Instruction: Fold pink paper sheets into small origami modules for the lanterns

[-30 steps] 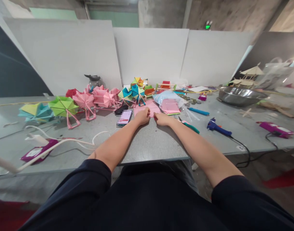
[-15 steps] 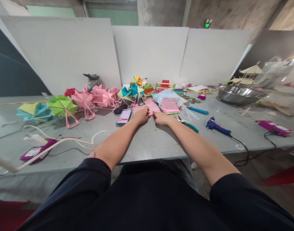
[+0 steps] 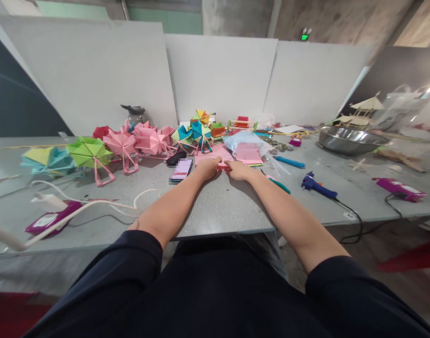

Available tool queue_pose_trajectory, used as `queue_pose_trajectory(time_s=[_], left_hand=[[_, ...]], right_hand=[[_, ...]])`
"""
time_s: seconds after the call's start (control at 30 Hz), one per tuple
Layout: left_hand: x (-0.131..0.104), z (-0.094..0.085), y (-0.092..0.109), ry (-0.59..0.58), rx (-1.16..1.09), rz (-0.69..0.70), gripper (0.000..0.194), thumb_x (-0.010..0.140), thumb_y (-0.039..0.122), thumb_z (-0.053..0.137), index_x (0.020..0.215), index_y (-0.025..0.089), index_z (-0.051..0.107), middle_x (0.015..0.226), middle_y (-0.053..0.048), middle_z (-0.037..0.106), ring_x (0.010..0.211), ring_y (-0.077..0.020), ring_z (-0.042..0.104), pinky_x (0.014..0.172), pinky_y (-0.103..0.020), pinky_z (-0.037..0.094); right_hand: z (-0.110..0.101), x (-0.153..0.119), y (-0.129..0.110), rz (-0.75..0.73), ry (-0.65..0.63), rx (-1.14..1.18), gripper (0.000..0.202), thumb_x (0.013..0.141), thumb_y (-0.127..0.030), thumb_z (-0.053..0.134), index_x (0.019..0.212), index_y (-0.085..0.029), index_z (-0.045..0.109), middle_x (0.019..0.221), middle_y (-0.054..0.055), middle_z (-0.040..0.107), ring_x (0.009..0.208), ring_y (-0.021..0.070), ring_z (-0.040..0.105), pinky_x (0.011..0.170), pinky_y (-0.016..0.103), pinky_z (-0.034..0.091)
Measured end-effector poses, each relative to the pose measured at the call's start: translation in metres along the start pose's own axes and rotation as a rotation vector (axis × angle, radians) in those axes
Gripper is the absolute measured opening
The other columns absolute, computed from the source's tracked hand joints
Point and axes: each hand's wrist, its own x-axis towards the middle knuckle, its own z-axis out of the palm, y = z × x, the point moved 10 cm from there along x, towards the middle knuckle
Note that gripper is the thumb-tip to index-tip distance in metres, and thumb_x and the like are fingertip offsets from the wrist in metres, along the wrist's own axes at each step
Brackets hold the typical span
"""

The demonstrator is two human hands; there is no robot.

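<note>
A small red paper piece (image 3: 222, 166) lies between my hands at the middle of the table. My left hand (image 3: 209, 168) has its fingers closed on the left end of it. The right end is pinched by my right hand (image 3: 236, 169), whose fingers are bent. Pink paper (image 3: 218, 152) lies flat just beyond my fingers. A stack of pink sheets (image 3: 247, 154) with green beneath is to the right, partly under a clear plastic bag (image 3: 243, 140). Teal-handled pliers (image 3: 281, 185) rest beside my right forearm, and a phone (image 3: 181, 170) lies left of my left hand.
Folded paper wheels in pink (image 3: 153, 138) and green (image 3: 89, 152) stand at the left. To the right are a blue glue gun (image 3: 318, 186), a metal bowl (image 3: 352, 141) and a purple power strip (image 3: 400, 188). A white cable (image 3: 95, 203) crosses the table's left side.
The red piece shows more between my hands. Both hands have shifted slightly, with my left fingers lower and flatter, and my right hand now covers the pliers' tip.
</note>
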Motion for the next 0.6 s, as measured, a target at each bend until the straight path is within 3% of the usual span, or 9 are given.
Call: queue_pose_trajectory(time_s=[0.1,0.3,0.47,0.57,0.6], left_hand=[[-0.002,-0.003,0.003,0.003,0.024,0.014,0.047,0.097,0.032,0.069,0.141,0.018,0.063,0.128,-0.020,0.077,0.122,-0.0387,0.073,0.104,-0.043,0.052],[-0.007,-0.026,0.009,0.040,0.074,-0.024,0.040,0.096,0.014,0.061,0.136,0.017,0.065,0.126,-0.020,0.076,0.120,-0.0375,0.073,0.101,-0.041,0.053],[-0.013,-0.074,0.025,0.058,0.122,-0.052,0.039,0.091,0.003,0.059,0.124,0.019,0.072,0.115,-0.014,0.080,0.110,-0.0338,0.076,0.095,-0.039,0.057],[-0.033,-0.113,0.032,0.132,0.129,-0.073,0.040,0.095,0.005,0.054,0.127,0.020,0.072,0.114,-0.012,0.081,0.111,-0.0339,0.076,0.097,-0.042,0.058],[-0.045,-0.124,0.032,0.155,0.129,-0.077,0.041,0.096,0.006,0.053,0.129,0.021,0.072,0.116,-0.012,0.081,0.111,-0.0333,0.076,0.097,-0.042,0.059]], right_hand=[[-0.014,-0.002,0.007,0.010,0.043,-0.001,0.062,0.102,-0.022,0.061,0.163,-0.015,0.054,0.165,0.020,0.059,0.148,0.0337,0.060,0.119,0.039,0.047],[-0.057,-0.018,0.013,0.012,0.167,-0.003,0.049,0.098,-0.022,0.068,0.147,-0.016,0.070,0.145,0.017,0.074,0.131,0.0335,0.070,0.112,0.041,0.051],[-0.101,-0.043,0.018,-0.003,0.313,0.042,0.043,0.089,-0.017,0.074,0.132,-0.017,0.076,0.135,0.014,0.078,0.116,0.0298,0.072,0.104,0.038,0.053],[-0.130,-0.062,0.023,-0.022,0.444,0.191,0.017,0.096,-0.028,0.071,0.104,-0.015,0.080,0.095,0.008,0.080,0.086,0.0237,0.072,0.084,0.035,0.055],[-0.141,-0.071,0.022,-0.037,0.503,0.239,0.021,0.101,-0.032,0.065,0.095,-0.016,0.078,0.082,0.006,0.075,0.078,0.0220,0.068,0.078,0.035,0.054]])
